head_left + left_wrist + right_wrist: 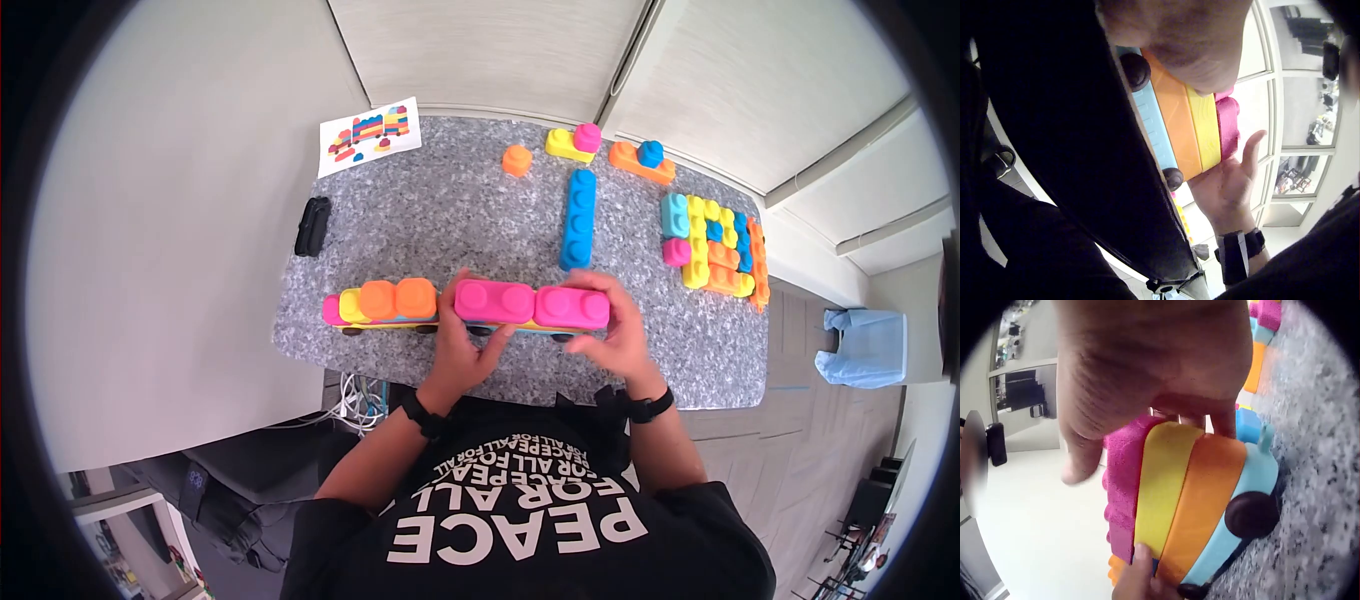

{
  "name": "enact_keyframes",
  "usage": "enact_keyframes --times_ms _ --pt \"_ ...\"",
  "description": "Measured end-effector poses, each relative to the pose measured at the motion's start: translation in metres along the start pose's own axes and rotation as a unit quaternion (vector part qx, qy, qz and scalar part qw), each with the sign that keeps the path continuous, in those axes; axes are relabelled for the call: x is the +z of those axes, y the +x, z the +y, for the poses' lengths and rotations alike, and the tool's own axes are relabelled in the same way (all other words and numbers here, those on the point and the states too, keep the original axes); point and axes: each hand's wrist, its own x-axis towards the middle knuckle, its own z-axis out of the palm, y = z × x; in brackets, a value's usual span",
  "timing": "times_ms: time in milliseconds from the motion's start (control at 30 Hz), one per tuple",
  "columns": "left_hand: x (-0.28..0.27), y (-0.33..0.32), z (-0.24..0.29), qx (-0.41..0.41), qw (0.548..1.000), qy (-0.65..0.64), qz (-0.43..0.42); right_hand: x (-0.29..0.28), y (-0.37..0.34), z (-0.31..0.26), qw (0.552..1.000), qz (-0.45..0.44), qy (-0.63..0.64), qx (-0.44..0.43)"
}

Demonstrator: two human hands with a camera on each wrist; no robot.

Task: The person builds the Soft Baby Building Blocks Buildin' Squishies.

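Observation:
A block wagon stands on the grey speckled table, with two pink blocks point(572, 308) on top. The right wrist view shows its yellow layer point(1163, 481), orange layer point(1204, 500) and light blue base point(1259, 472) with dark wheels. My left hand point(465, 352) grips the wagon's left end, thumb in front and fingers behind. My right hand point(622, 335) is at its right end, the fingers extended behind and the thumb held off the side. Just left of the wagon is a smaller vehicle with orange blocks point(396, 298) on top.
A long blue block point(578, 220) lies behind the wagon. Farther back are a single orange block point(516, 160), a yellow-pink pair point(570, 146) and an orange-blue pair point(642, 162). More blocks point(697, 243) cluster at right. A picture card point(370, 138) and black object point(313, 226) lie left.

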Motion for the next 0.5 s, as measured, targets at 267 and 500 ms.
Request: enact_keyframes --times_ms 267,500 --pt "0.000 0.001 0.000 -0.013 1.000 -0.020 -0.003 -0.055 0.056 0.025 0.963 0.030 -0.247 0.105" --pt "0.001 -0.001 0.000 -0.027 0.999 -0.030 -0.001 -0.039 0.062 0.033 0.915 0.023 -0.384 0.120"
